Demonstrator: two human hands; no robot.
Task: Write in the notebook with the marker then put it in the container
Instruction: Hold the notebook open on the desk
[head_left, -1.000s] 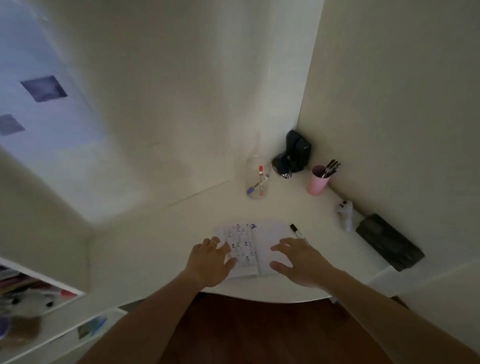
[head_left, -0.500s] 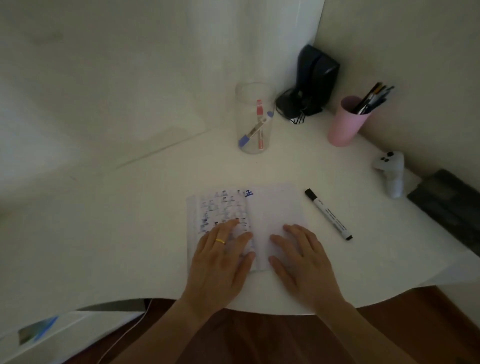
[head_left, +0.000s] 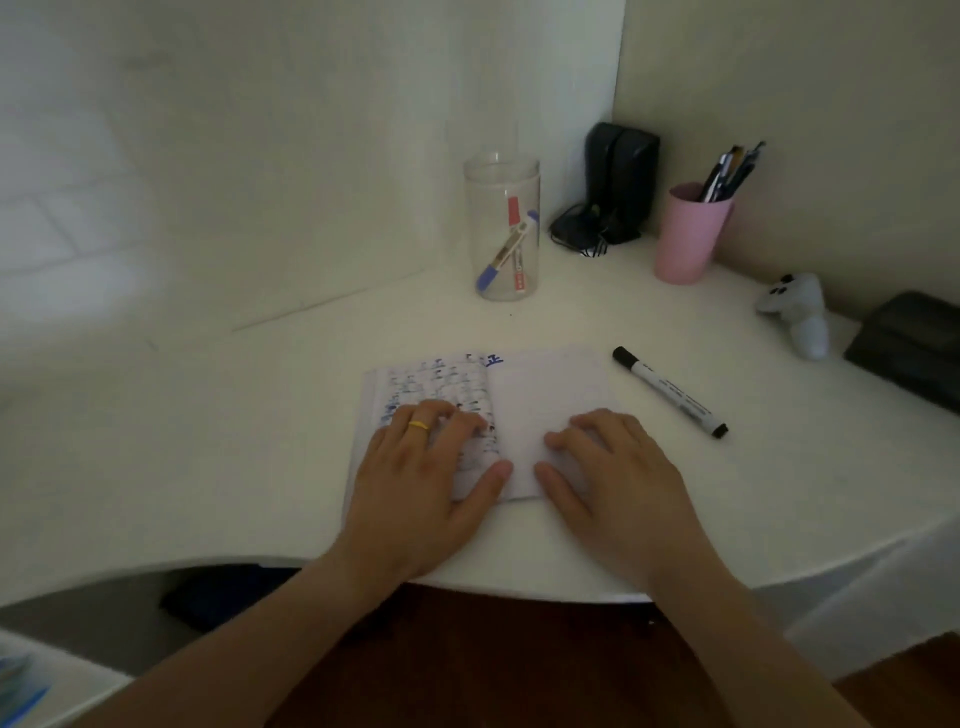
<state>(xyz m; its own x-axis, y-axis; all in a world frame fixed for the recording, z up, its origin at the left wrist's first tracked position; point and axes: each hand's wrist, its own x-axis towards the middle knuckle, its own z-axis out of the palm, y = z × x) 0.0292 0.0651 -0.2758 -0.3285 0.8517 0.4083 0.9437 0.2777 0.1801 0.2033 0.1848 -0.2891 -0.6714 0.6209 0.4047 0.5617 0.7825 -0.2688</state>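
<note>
An open notebook (head_left: 540, 384) lies flat on the white desk (head_left: 208, 441); its left page is full of blue writing and its right page is nearly blank. My left hand (head_left: 421, 478), with a gold ring, rests palm down on the left page. My right hand (head_left: 618, 478) lies flat on the right page's lower part. A capped black-and-white marker (head_left: 670, 392) lies on the desk just right of the notebook, apart from my right hand. Behind the notebook stands a clear plastic container (head_left: 501, 228) holding a blue and a red marker.
A pink cup (head_left: 688, 234) with several pens stands at the back right, beside a black device (head_left: 618, 187) with a cable in the corner. A small white toy (head_left: 797, 312) and a dark flat case (head_left: 909, 343) sit along the right wall. The desk's curved front edge runs under my wrists.
The view has tilted down and closer to the desk. Both hands have slid a little down the notebook pages and stay flat on them. The marker has not moved.
</note>
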